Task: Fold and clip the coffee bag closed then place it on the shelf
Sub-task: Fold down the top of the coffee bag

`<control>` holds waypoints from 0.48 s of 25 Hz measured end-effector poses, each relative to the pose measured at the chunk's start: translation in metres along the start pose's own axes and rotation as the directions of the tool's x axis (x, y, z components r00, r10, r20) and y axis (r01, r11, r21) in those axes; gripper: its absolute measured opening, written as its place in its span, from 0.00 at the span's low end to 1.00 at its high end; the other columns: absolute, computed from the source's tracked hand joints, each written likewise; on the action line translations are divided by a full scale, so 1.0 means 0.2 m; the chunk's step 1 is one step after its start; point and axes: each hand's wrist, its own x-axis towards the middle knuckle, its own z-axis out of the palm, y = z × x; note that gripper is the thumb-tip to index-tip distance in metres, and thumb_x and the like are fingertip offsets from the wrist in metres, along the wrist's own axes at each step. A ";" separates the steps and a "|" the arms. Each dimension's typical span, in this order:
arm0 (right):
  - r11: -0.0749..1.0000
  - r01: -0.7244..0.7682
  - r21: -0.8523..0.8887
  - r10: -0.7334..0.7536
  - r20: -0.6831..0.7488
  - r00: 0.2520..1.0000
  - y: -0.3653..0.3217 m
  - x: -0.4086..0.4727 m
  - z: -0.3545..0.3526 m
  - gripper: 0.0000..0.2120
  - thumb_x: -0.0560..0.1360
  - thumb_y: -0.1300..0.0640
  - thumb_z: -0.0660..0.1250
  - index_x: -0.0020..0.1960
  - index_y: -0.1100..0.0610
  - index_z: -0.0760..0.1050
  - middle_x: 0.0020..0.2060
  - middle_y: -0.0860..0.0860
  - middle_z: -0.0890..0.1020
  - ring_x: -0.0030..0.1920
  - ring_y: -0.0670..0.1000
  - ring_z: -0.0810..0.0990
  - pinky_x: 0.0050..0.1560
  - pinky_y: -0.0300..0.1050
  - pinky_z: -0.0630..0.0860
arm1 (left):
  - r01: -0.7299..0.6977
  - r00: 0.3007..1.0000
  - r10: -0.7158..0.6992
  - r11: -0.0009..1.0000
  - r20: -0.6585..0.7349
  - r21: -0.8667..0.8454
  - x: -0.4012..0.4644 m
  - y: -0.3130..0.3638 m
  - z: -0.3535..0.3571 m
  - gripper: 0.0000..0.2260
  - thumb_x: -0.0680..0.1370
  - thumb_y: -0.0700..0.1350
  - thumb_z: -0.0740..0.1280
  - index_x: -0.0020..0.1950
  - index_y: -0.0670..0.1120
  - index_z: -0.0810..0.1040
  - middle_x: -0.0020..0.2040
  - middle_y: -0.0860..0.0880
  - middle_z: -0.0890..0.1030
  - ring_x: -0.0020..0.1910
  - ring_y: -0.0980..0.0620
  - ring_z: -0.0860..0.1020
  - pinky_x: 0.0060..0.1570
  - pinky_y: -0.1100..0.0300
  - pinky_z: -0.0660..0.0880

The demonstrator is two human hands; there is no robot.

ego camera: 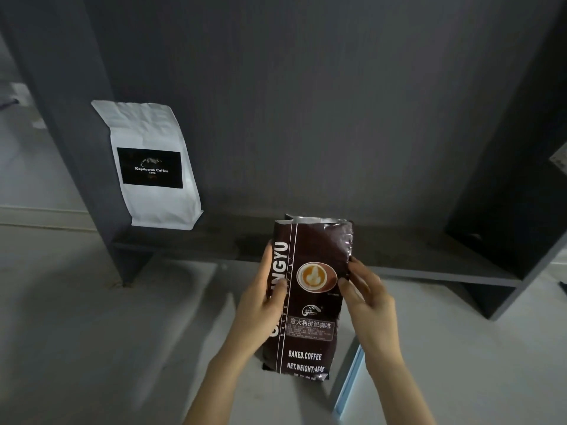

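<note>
The brown baked-coffee bag [310,296] is held upright before the shelf's [429,271] front edge, left hand [264,305] and right hand [365,299] grasping its sides; top open, unfolded, no clip visible, shelving still ahead

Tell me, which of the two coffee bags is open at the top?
The dark brown coffee bag held between the left hand and right hand: its silver-lined mouth gapes. The white coffee bag on the shelf looks sealed flat.
</note>
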 end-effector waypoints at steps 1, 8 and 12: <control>1.000 0.019 -0.015 -0.019 0.003 1.000 0.00 -0.02 -0.01 0.12 0.72 0.64 0.65 0.52 0.51 0.74 0.59 0.54 0.78 0.56 0.51 0.77 0.48 0.38 0.75 | -0.006 1.000 0.006 1.000 -0.020 0.000 -0.03 0.00 0.00 0.23 0.77 0.46 0.56 0.67 0.66 0.52 0.65 0.62 0.69 0.61 0.65 0.70 0.64 0.64 0.65; 0.998 0.049 -0.031 -0.050 -0.032 0.998 -0.02 -0.08 -0.05 0.09 0.72 0.63 0.65 0.44 0.49 0.76 0.48 0.55 0.82 0.44 0.43 0.79 0.39 0.34 0.77 | -0.009 1.000 0.008 1.000 -0.028 -0.012 -0.12 0.05 -0.07 0.21 0.77 0.39 0.56 0.60 0.63 0.58 0.52 0.65 0.73 0.46 0.78 0.73 0.44 0.81 0.68; 0.997 0.061 -0.045 -0.063 -0.053 0.997 -0.03 -0.11 -0.07 0.09 0.72 0.63 0.66 0.38 0.50 0.73 0.41 0.53 0.82 0.42 0.47 0.80 0.39 0.39 0.74 | -0.030 0.988 0.033 0.999 -0.148 0.025 -0.13 0.02 -0.07 0.18 0.77 0.36 0.58 0.64 0.50 0.65 0.49 0.68 0.75 0.40 0.82 0.71 0.41 0.84 0.66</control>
